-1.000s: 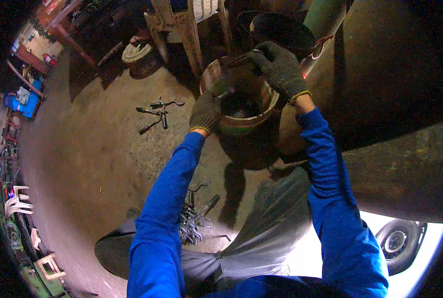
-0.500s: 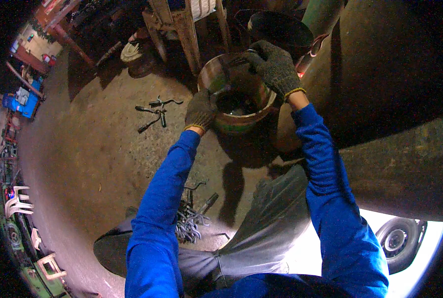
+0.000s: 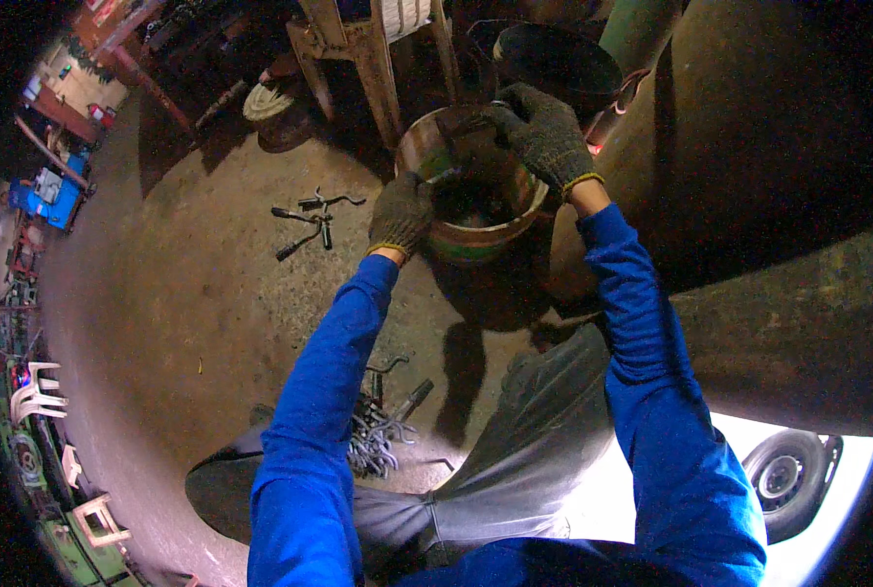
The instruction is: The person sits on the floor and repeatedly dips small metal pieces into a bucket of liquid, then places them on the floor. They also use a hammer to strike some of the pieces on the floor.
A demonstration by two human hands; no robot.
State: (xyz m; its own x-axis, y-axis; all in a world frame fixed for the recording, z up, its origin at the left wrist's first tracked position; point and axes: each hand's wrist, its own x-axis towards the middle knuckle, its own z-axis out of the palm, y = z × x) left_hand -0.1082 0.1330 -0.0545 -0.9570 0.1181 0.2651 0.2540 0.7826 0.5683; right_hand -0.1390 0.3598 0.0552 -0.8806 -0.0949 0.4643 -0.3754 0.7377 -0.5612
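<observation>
A round bucket (image 3: 475, 238) with a stained, worn wall stands on the floor in front of me, dark liquid or dark contents low inside it. My left hand (image 3: 401, 213), in a dark knitted glove, is closed on the bucket's left rim. Over its far right side is my right hand (image 3: 546, 139), gloved alike, with fingers bent together. A dark shape extends left from those fingertips above the bucket; shadow hides what it is. Left of the bucket, several bent metal rods with black grips (image 3: 321, 217) lie on the floor.
Between my legs lies a pile of bent metal pieces (image 3: 380, 435). A wide black basin (image 3: 559, 67) stands behind the bucket. Close on my right is a large dark cylinder (image 3: 749, 147). A worn chair (image 3: 378, 83) is beyond the bucket, and a wheel (image 3: 783, 477) shows lower right.
The whole view has shifted slightly, so the floor things sit a little to the right and lower. Both hands keep nearly the same places at the bucket.
</observation>
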